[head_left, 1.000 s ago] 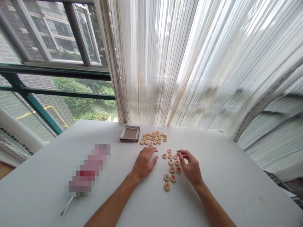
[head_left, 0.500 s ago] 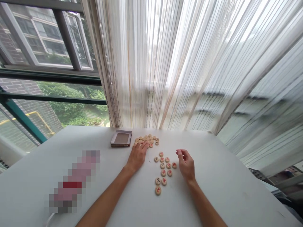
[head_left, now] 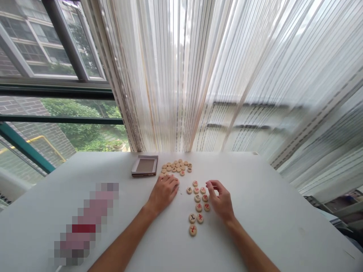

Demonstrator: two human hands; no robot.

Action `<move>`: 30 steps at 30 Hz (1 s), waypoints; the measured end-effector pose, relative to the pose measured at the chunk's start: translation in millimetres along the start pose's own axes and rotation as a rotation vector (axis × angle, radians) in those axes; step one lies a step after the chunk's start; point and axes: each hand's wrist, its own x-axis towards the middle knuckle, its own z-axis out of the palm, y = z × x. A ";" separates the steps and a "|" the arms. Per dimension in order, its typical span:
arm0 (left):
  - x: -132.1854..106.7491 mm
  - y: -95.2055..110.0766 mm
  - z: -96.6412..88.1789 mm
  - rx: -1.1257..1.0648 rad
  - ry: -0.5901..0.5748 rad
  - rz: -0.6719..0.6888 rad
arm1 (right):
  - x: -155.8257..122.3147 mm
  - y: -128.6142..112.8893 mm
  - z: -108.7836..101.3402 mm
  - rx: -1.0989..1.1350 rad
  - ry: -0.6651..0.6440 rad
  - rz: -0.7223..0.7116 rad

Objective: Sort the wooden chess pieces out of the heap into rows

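Note:
Round wooden Chinese chess pieces lie in two groups on a white table (head_left: 51, 211). Behind my left hand (head_left: 163, 193) is a cluster of pieces (head_left: 176, 165), mostly blank side up, with a few showing characters. That hand rests palm down just in front of the cluster, fingers loosely extended, and its underside is hidden. To the right, face-up pieces (head_left: 199, 207) with red or black characters form short, uneven rows. My right hand (head_left: 221, 199) is beside their right edge, thumb and index tips drawn together in a loop; I see nothing between them.
A shallow open box (head_left: 145, 165) stands left of the cluster. Further left on the table is a pixelated pinkish object (head_left: 93, 215). Striped sheer curtains (head_left: 170, 75) hang behind the table's far edge, beside a window on the left.
My left hand has drawn back from the cluster, revealing a black-marked piece there. My right hand has moved left against the face-up pieces, now covering the rightmost one. The view has shifted slightly.

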 end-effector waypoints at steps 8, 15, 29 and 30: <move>-0.6 0.1 3.2 -0.017 0.036 -0.075 | -10.3 -11.5 5.7 -0.089 -0.093 -0.161; 1.7 -0.4 4.7 -0.196 0.071 -0.142 | -12.7 -11.8 6.0 -0.097 -0.127 -0.173; -8.2 38.4 -11.9 -1.034 -0.190 -0.208 | -23.6 -18.3 17.1 -0.082 -0.353 -0.516; -8.3 36.7 -12.0 -0.994 -0.188 -0.191 | -23.4 -18.2 17.2 -0.075 -0.351 -0.515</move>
